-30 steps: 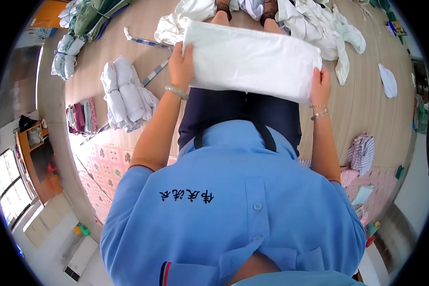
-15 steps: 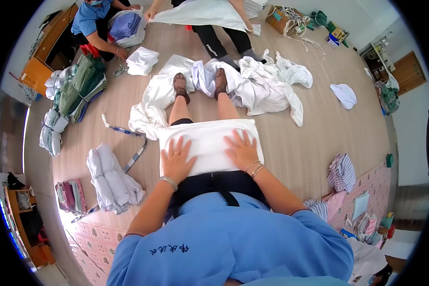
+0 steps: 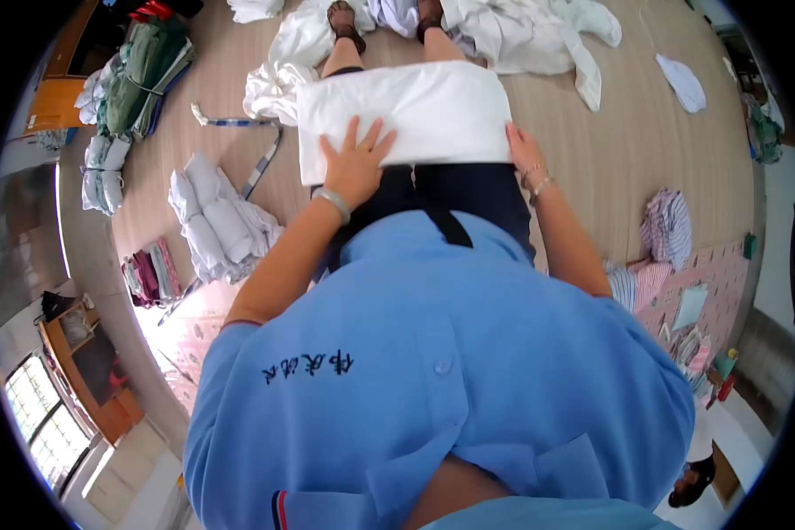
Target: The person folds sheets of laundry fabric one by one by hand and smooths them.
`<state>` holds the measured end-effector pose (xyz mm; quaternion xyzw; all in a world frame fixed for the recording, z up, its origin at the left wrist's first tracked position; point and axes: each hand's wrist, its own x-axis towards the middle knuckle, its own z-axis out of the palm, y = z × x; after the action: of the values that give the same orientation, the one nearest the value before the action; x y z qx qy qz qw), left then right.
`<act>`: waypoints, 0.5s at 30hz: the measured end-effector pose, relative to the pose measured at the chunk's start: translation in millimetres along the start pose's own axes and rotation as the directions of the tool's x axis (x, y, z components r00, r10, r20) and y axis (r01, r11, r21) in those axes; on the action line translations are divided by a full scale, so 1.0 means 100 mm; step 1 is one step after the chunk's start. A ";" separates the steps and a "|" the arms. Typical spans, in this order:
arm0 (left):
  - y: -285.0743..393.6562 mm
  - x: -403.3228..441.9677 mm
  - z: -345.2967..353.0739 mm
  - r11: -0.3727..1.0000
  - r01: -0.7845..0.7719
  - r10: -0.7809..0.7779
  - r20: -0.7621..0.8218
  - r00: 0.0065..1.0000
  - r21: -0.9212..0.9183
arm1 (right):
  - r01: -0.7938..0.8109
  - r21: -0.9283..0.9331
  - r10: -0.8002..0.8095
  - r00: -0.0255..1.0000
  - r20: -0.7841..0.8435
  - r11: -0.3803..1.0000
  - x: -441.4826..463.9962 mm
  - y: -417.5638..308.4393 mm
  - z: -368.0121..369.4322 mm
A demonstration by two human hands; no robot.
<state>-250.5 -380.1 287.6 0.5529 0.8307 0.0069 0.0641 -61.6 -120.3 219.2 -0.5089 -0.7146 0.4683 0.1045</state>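
A flat, folded white cloth (image 3: 433, 106) lies across my lap, over my thighs and knees. My left hand (image 3: 355, 163) rests palm down on its near left part, fingers spread and open. At the cloth's right edge is my right hand (image 3: 526, 155), closed around that edge, with some of its fingers hidden. Beyond my knees, a rumpled white cloth (image 3: 521, 35) lies on the floor around my feet.
On the left lie rolled white bundles (image 3: 208, 212), a tied green bundle (image 3: 141, 75), small folded maroon and grey cloths (image 3: 150, 274) and a checked strap (image 3: 263, 163). At right are striped cloths (image 3: 667, 225) and a white cloth (image 3: 680, 81).
My right hand has slid from the top of the folded cloth to its right edge and closed there. The left hand stays flat. The view has tilted down, losing the two people ahead.
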 end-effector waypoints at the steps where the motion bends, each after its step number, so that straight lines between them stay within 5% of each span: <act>1: 0.02 0.03 -0.04 0.999 0.025 -0.026 0.015 1.000 0.028 | 0.026 0.005 -0.026 1.000 -0.007 1.000 0.09 0.00 -0.02; 4: 0.24 0.10 -0.11 0.994 0.027 -0.024 -0.032 0.999 0.106 | 0.286 -0.419 -0.323 0.946 -0.020 0.862 0.21 -0.26 -0.18; 5: 0.32 0.18 -0.02 0.981 -0.033 0.053 -0.100 0.994 0.190 | 0.456 -0.485 -0.544 0.838 -0.049 0.746 0.34 -0.38 -0.14; 6: 0.41 0.24 0.02 0.987 -0.094 0.110 -0.123 0.986 0.132 | 0.389 -0.481 -0.362 0.920 0.153 0.785 0.38 -0.81 -0.23; 8: 0.50 0.37 0.09 0.985 -0.136 0.148 -0.113 0.983 0.106 | 0.345 -0.476 -0.215 0.927 0.306 0.809 0.68 -1.57 -0.40; 10: 0.50 0.42 0.04 0.987 -0.144 0.151 -0.089 0.985 0.075 | 0.490 -0.416 -0.464 0.869 0.172 0.766 1.48 -2.09 -0.61; 13: 0.50 0.47 0.05 0.988 -0.139 0.147 -0.116 0.982 0.071 | 0.363 -0.277 -0.357 0.931 0.076 0.889 1.81 -3.02 -1.08; 15: 0.52 0.49 0.06 0.992 -0.115 0.117 -0.069 0.991 0.043 | 0.671 -0.450 -0.683 0.712 0.166 0.590 1.93 -3.24 -0.85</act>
<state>-221.0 -315.2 281.4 0.6008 0.7989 0.0142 0.0228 -301.2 73.3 453.1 -0.2140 -0.9447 0.1952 0.1539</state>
